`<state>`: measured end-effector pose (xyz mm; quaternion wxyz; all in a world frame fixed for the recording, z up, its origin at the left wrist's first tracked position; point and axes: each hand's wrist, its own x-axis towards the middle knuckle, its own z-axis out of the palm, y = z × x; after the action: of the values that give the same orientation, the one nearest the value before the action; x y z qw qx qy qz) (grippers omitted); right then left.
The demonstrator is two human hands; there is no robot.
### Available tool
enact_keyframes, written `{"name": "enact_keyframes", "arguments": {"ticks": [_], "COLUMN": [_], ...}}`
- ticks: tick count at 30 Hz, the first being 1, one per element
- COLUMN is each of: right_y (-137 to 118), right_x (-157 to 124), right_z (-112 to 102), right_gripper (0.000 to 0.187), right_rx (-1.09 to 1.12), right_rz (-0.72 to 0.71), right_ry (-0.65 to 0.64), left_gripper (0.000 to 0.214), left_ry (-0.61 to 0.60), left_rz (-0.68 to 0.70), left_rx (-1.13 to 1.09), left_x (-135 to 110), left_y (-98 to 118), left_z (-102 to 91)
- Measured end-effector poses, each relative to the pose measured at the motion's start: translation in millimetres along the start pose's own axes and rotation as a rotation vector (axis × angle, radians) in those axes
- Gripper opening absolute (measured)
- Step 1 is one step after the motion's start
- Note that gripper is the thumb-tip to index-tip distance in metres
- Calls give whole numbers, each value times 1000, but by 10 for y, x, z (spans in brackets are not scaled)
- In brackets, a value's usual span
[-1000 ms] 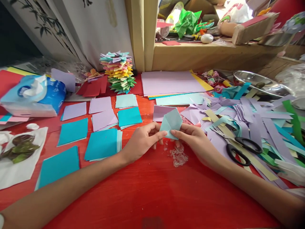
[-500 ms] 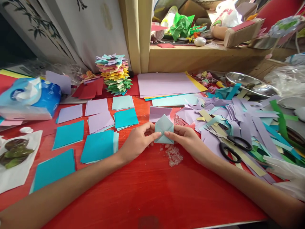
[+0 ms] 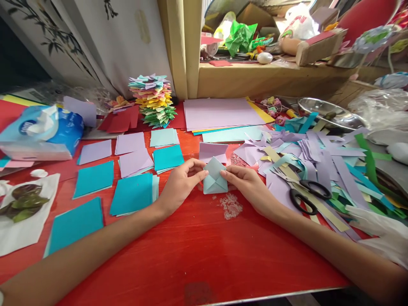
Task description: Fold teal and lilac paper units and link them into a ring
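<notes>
A small pale blue folded paper [image 3: 215,177] is held up above the red table, with a pointed top and crossing creases on its face. My left hand [image 3: 185,180] pinches its left edge between thumb and fingers. On the opposite edge, my right hand [image 3: 244,180] grips it the same way. Just behind it lies a folded lilac paper [image 3: 213,151]. Below the hands, a little heap of clear flakes [image 3: 231,206] rests on the table.
Stacks of teal paper squares [image 3: 131,194] and lilac squares [image 3: 130,143] lie left. A tower of folded paper pieces [image 3: 153,102] stands behind. Black-handled scissors [image 3: 307,195] sit on paper strips [image 3: 325,161] at right, near a metal bowl [image 3: 331,112]. A tissue pack [image 3: 41,131] is far left.
My thumbs have moved from the middle of the pale blue paper up to its side edges, uncovering the crossing creases. Both hands still hold it; the view has shifted slightly.
</notes>
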<state>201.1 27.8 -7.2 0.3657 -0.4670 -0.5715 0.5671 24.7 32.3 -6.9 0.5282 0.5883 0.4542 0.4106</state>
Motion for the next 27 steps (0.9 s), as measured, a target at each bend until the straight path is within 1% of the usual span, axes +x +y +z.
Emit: {"name": "enact_keyframes", "arguments": {"ticks": [5,9,13,16,19,24,27], "right_y": [3,23,48,58,62,62,50], "right_x": [1,0,6,22,40,47,28], "right_z": [10,-2,-12,-15,-25,-47,-44], "right_gripper": [21,21,22,17,14,18,16], "right_rx": [90,102,154,262,322,357,319], "right_rz": [-69,-103,-93,-94,-83,-1,-2], "right_ry": [5,28,51,16,-20,-63,-33], "left_gripper": [17,18,19,16,13,12,12], "left_ry": [-23,-33,2,-14,-21,6,-10], "left_rz": [18,27,41,38,28,28,23], "left_rx": [4,-9,-45,-93,-119,-68,-53], "left_x": [2,3,2,4,4,2,3], "left_y": [-27,-41,-40,-27,-9,3,4], "left_z": [-4,-6,-8,-7,-8,-14,-14]}}
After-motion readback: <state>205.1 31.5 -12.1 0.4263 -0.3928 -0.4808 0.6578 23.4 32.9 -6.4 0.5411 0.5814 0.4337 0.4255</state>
